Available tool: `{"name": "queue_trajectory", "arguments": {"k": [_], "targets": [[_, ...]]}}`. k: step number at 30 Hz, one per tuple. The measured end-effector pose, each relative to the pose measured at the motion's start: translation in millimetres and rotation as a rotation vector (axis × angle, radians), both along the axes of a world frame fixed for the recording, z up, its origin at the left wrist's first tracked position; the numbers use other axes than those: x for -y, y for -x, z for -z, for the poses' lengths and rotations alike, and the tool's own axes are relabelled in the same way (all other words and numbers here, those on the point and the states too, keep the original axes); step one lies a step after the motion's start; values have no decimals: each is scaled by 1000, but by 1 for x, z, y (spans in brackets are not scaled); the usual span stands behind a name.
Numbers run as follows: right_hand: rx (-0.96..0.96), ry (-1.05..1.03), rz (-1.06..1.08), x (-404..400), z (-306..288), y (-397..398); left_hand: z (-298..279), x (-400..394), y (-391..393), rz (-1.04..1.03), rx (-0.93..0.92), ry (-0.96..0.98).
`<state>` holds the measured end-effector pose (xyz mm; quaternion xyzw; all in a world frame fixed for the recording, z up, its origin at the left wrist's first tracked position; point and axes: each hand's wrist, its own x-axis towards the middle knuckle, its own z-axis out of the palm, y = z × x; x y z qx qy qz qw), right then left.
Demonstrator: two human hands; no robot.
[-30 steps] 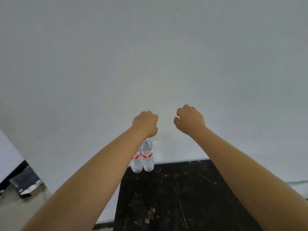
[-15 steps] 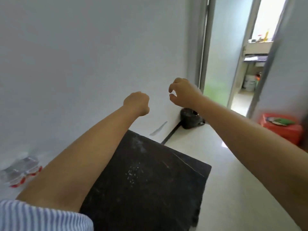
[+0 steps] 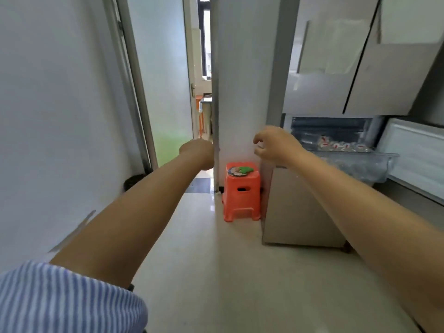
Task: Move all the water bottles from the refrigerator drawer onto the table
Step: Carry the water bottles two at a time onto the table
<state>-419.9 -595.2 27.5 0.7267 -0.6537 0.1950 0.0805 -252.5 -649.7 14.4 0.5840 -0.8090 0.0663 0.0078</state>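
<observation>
The water bottles [image 3: 332, 145] lie on their sides in a row inside the refrigerator drawer [image 3: 360, 164], at the right of the view. They are clear plastic with red-and-white labels, and only their upper sides show above the drawer's front wall; the picture is too soft to count them. The drawer is clear plastic, pulled out from the refrigerator [image 3: 336, 80], whose grey upper doors stand shut above it. A white door panel [image 3: 415, 159] stands open just to the right of the drawer.

The right hand [image 3: 274, 144] is held in the air in front of the drawer's left end, fingers curled loosely with thumb and forefinger apart, holding nothing. The left hand [image 3: 198, 153] is held out further left, its fingers curled in toward the palm with nothing visible in them. A blue-and-white striped sleeve [image 3: 60, 301] covers the left upper arm.

An orange plastic stool [image 3: 241, 193] stands on the pale floor [image 3: 228, 272] beside the refrigerator's left side, against a white pillar [image 3: 237, 80], with a round picture disc [image 3: 240, 171] lying on its seat. Left of the pillar, a doorway [image 3: 168, 92] opens to another room.
</observation>
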Motion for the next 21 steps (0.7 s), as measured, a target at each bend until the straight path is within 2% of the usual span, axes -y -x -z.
{"name": "queue_trajectory", "arguments": {"k": [5,10,17,21], "targets": [[37,-2,124,26,25,126,27,45,134,145,-11,-62],[55,-74,228,71,54,230,53,105,236,240,5,-92],[63,-156,376,172,71,354,75,220,355,381,16,-126],[173,-194,491,233,89,418,107,276,421,448,-8,-169]]}}
